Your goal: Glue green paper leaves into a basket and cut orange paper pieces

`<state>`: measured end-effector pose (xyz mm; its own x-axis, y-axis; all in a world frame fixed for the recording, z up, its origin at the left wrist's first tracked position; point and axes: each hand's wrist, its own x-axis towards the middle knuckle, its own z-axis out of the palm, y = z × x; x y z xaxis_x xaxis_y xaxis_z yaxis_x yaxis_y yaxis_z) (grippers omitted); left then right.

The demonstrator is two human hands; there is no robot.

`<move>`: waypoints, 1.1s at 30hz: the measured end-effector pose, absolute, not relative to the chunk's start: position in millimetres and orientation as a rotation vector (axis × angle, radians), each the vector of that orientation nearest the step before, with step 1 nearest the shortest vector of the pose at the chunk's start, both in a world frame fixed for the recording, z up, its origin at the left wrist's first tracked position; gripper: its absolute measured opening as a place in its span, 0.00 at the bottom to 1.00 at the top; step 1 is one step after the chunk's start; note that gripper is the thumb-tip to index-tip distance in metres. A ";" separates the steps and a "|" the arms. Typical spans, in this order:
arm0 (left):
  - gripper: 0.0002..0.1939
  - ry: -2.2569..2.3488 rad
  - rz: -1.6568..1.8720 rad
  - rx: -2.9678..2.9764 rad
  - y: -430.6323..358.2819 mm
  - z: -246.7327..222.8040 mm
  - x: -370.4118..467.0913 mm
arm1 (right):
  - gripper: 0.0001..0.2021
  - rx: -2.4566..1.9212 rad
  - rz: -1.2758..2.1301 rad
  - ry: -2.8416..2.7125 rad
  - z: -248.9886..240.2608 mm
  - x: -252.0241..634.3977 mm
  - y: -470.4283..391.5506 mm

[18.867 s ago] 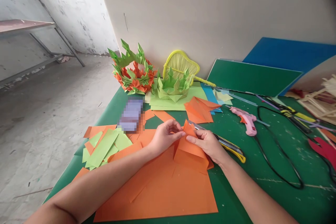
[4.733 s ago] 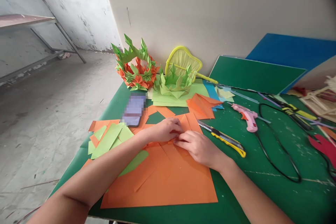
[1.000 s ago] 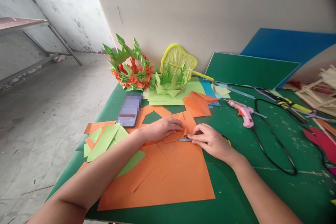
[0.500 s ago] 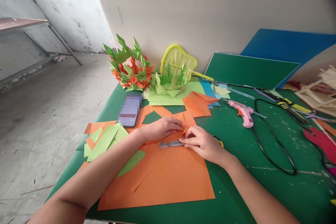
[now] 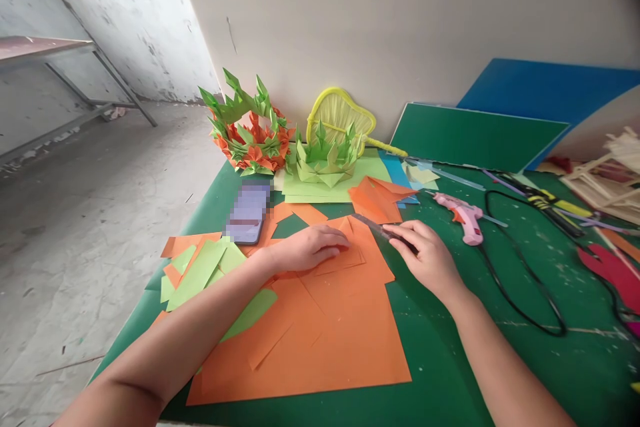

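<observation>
My left hand (image 5: 320, 245) rests palm down on a folded piece of orange paper (image 5: 354, 257), its fingers extended and slightly bent. My right hand (image 5: 427, 257) is closed round the dark handle of scissors (image 5: 373, 225). Their blades point up and left, over the upper corner of that piece; how far apart the blades are is hard to make out. Beneath lies a large orange sheet (image 5: 340, 347) with loose strips on it.
Green and orange scraps (image 5: 197, 273) lie left, below a phone (image 5: 247, 213). Behind stand folded-paper crowns (image 5: 327, 163) and a yellow fan (image 5: 340, 110). A pink glue gun (image 5: 465, 213) with a looping black cord lies right, near pliers (image 5: 550, 203). Boards (image 5: 480, 137) lean against the wall.
My right hand has moved right and slightly up, turning the scissors from lying level to slanting across the paper's upper corner. The left hand has stayed on the folded paper.
</observation>
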<state>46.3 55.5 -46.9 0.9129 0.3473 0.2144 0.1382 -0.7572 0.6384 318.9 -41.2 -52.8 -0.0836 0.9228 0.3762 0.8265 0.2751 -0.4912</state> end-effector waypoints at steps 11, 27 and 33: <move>0.24 0.486 0.412 2.553 45.4 -45.7 49.2 | 0.21 -1.533 0.071 -2.189 -51.1 297.2 -41.3; 0.23 0.545 -0.129 2.240 58.5 9.0 25.1 | 0.11 -1.318 0.199 -2.242 -57.6 268.9 -36.2; 0.17 0.475 -0.407 2.140 64.9 11.8 19.5 | 0.10 -1.173 0.002 -2.306 -61.1 269.8 -36.5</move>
<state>19.5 64.9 11.8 0.8732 0.1855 -0.4508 0.4740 -0.5391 0.6963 269.8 -36.5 -61.1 -0.4703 0.7478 0.4686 0.7472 0.6200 -0.2396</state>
